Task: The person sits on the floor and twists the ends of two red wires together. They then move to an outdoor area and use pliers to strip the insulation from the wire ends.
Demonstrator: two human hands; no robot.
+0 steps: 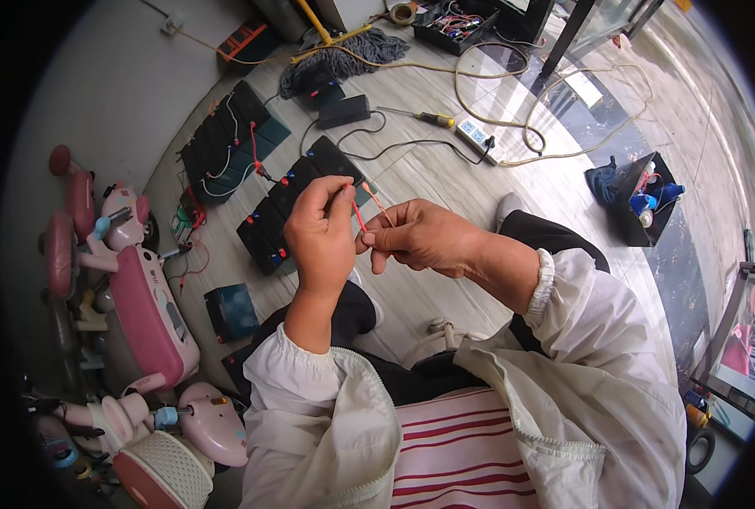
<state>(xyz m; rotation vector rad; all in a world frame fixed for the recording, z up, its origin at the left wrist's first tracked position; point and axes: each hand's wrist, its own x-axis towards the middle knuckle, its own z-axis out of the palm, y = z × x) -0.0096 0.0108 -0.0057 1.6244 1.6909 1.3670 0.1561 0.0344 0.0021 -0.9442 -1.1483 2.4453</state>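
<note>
My left hand (318,233) pinches the upper end of a short red wire (358,212) between thumb and index finger. My right hand (420,242) has thumb and index finger closed on its lower part, with a thin orange wire (379,204) also rising from those fingers. Behind my hands, a row of black batteries (259,233) with red terminal caps lies on the tiled floor. A second group of batteries (225,157), joined by wires, sits farther left. A single dark battery (229,310) is beside my left leg.
Pink children's ride-on vehicles (144,314) crowd the left. Across the floor lie a screwdriver (437,119), power strip (477,140), black adapter (343,111), loose cables and a grey mop (352,64). An open toolbox (454,25) sits at the back, a bin of bottles (653,216) at right.
</note>
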